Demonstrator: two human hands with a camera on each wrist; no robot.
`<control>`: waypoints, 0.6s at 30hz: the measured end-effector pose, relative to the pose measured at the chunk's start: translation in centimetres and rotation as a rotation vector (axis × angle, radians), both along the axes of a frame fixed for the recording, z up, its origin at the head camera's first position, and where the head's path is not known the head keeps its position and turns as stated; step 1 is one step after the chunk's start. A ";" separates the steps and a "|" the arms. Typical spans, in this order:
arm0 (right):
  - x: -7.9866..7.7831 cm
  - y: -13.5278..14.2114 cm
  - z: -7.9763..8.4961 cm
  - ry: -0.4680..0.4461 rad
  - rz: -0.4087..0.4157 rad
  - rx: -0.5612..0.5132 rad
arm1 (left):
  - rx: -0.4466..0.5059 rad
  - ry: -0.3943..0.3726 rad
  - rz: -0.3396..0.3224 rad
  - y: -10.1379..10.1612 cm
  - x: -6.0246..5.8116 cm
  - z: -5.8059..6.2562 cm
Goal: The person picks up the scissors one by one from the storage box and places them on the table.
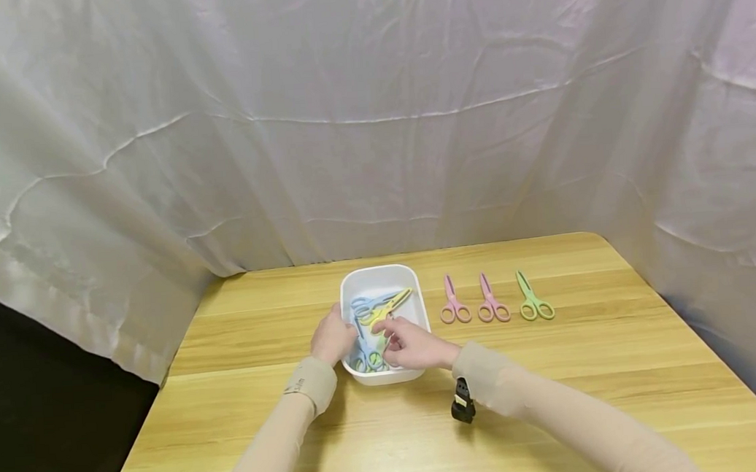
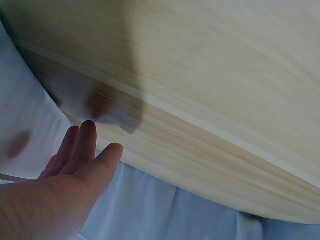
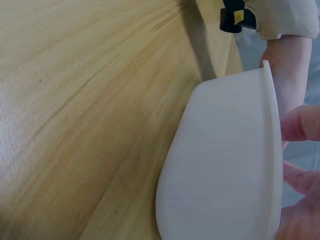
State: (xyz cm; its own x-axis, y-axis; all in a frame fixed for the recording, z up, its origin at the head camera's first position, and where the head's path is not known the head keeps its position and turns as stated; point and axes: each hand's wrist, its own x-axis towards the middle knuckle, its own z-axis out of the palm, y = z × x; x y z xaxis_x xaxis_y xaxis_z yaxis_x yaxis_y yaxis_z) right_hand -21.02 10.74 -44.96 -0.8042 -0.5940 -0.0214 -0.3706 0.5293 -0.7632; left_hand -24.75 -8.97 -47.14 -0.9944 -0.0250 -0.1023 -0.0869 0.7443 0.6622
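A white plastic bin (image 1: pixel 380 271) holds several pairs of scissors. Blue scissors (image 1: pixel 360 307) and yellow scissors (image 1: pixel 378 313) lie towards its back, with more blue and green handles near the front. My left hand (image 1: pixel 333 337) rests at the bin's left side; its fingers look fairly straight in the left wrist view. My right hand (image 1: pixel 417 344) reaches over the right rim, thumb and forefinger apart above the scissors. Its fingertips are partly hidden behind the rim in the right wrist view, where the bin's outer wall (image 3: pixel 225 150) fills the middle.
Right of the bin, two pink scissors (image 1: pixel 454 311) (image 1: pixel 492 310) and one green pair (image 1: pixel 536 305) lie in a row, blades pointing away. Everything stands on a wooden table (image 1: pixel 252 325). Grey curtains (image 1: pixel 386 162) hang behind and beside it. A black strapped device (image 1: pixel 463 403) hangs below the right sleeve.
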 end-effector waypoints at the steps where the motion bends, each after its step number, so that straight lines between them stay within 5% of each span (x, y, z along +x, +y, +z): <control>1: 0.0 0.0 0.0 -0.002 0.001 0.011 | -0.002 -0.001 0.001 0.0 0.0 0.0; 18: -0.2 -0.6 -0.1 -0.007 0.038 0.176 | 0.003 -0.005 0.002 0.0 0.0 0.1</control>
State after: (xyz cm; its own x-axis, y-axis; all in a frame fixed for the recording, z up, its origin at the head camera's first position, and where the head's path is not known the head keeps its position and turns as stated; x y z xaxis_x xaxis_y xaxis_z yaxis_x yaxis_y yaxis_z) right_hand -21.26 10.14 -45.09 -0.7804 -0.6108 -0.1337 -0.3879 0.6407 -0.6626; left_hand -24.74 -8.98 -47.08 -0.9938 -0.0265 -0.1076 -0.0917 0.7420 0.6641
